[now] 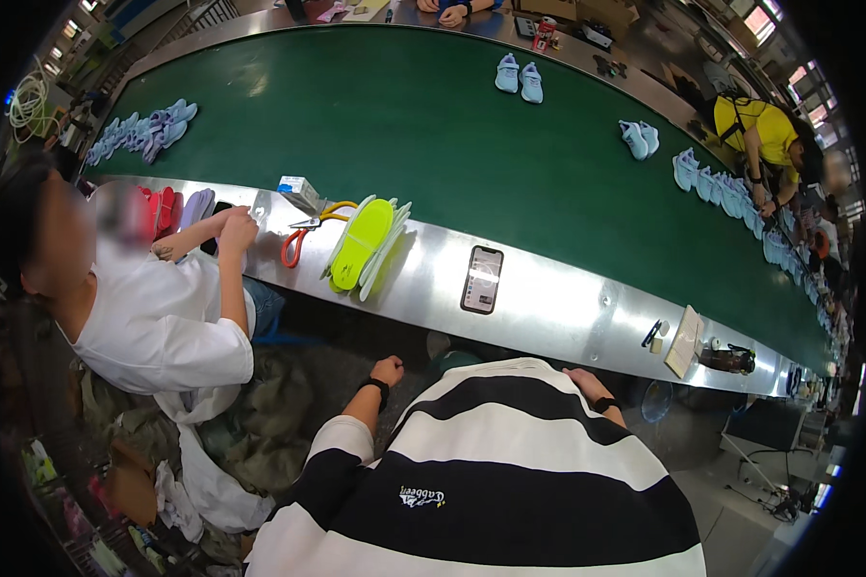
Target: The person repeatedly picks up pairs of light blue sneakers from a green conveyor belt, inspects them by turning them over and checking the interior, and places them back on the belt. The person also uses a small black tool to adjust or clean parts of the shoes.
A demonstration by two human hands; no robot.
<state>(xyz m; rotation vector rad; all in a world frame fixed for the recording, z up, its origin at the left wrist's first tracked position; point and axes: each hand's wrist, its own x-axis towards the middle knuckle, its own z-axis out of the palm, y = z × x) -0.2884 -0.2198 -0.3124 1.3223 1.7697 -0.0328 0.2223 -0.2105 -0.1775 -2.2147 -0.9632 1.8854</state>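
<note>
Low in front of the metal ledge (539,298), my left hand (387,371) hangs with its fingers curled in and nothing visible in them. My right hand (587,384) is by the ledge's near edge, partly behind my striped shirt. Its visible fingers look stretched out, with nothing seen in them. Between and beyond my hands, a phone (482,279) with a lit screen lies on the ledge. To its left is a stack of insoles, bright yellow-green (364,245) on top and paler ones beside. Scissors (296,242) with orange-red handles lie next to them.
A green conveyor belt (404,125) carries pale blue shoes (520,79), with rows at both ends. A co-worker in white (164,317) sits left, hands together over the ledge. A person in yellow (762,130) bends over the right-hand shoes. A notepad (684,341) lies right.
</note>
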